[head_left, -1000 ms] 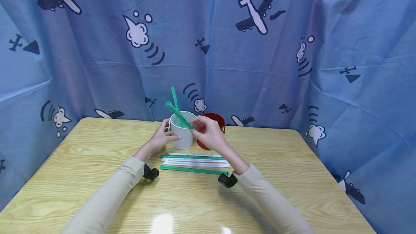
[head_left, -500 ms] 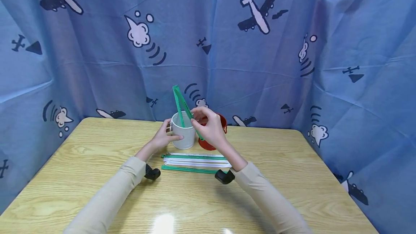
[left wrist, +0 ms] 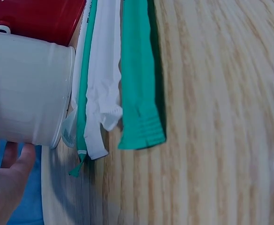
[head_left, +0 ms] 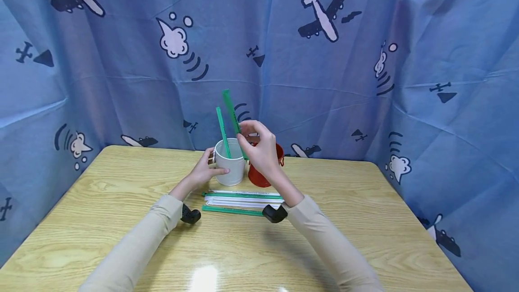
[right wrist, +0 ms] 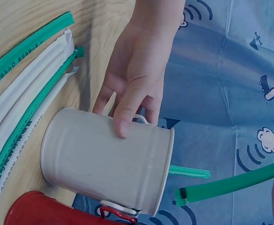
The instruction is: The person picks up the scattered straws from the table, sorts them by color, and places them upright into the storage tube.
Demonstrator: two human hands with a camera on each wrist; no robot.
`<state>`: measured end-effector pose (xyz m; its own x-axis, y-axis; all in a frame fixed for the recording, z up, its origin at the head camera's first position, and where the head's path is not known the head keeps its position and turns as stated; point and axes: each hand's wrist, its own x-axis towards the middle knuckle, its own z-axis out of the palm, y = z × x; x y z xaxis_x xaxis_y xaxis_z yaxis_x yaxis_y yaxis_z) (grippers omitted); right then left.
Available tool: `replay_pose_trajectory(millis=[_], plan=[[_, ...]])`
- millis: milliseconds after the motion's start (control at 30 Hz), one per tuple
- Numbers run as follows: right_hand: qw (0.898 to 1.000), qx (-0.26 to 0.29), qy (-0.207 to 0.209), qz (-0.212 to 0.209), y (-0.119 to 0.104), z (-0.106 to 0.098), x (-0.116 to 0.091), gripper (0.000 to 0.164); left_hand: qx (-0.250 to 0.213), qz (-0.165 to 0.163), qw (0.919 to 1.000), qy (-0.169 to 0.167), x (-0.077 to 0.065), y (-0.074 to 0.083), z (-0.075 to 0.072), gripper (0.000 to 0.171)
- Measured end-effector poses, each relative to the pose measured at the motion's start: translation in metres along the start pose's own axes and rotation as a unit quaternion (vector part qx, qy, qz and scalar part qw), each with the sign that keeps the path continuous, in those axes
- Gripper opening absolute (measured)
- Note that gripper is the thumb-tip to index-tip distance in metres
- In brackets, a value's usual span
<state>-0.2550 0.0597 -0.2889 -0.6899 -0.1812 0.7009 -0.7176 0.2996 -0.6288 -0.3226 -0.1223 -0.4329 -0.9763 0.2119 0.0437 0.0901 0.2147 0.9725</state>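
In the head view my left hand (head_left: 202,169) holds a small white bucket (head_left: 229,174) upright from its left side, the thumb across the front. A green paper-wrapped straw (head_left: 221,125) stands in the bucket, leaning left. Above the bucket's right rim my right hand (head_left: 261,148) pinches another green wrapped straw (head_left: 231,108) between thumb and fingers. The right wrist view shows that straw's lower end (right wrist: 193,194) outside the bucket's mouth, apart from it. The left wrist view shows the left hand (left wrist: 10,180) against the bucket wall (left wrist: 29,89).
A red bucket (head_left: 259,178) stands right beside the white one, partly behind the right hand. In front lie several white wrapped straws (head_left: 239,202) and green wrapped straws (head_left: 231,211) side by side on the wooden table (head_left: 134,184). A blue patterned curtain (head_left: 134,57) hangs around the table.
My right hand has raised its green straw and turned it from a strong leftward slant to nearly upright. The left hand stays on the white bucket.
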Motion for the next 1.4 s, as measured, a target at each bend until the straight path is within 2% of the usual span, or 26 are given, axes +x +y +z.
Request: replay_pose_trajectory(millis=[233,367,433,700,933,1167,1400], plan=[[1.000,0.012,0.025,0.000,0.005,0.007,0.006,0.021,-0.001,0.002,1.0000,0.002,0.000,0.001,0.001,0.084],[1.000,0.013,0.026,0.006,0.012,0.011,0.007,0.021,-0.002,0.005,1.0000,0.001,-0.001,0.002,0.001,0.084],[1.000,0.011,0.023,0.010,0.016,0.014,0.008,0.022,0.000,0.005,1.0000,0.001,-0.001,0.002,0.001,0.084],[0.999,0.011,0.014,0.029,0.063,0.030,0.008,0.024,-0.001,0.010,0.9999,0.004,0.001,0.000,0.003,0.083],[0.999,-0.012,-0.011,0.045,0.074,0.031,0.006,0.023,-0.001,0.015,0.9999,0.003,0.001,0.001,0.002,0.082],[0.996,-0.026,-0.032,0.074,0.083,0.031,0.004,0.023,0.002,0.004,1.0000,0.007,0.000,0.002,0.003,0.082],[0.993,-0.037,-0.038,0.103,0.095,0.033,0.003,0.024,0.005,0.003,0.9999,0.008,-0.001,0.002,0.002,0.083]])
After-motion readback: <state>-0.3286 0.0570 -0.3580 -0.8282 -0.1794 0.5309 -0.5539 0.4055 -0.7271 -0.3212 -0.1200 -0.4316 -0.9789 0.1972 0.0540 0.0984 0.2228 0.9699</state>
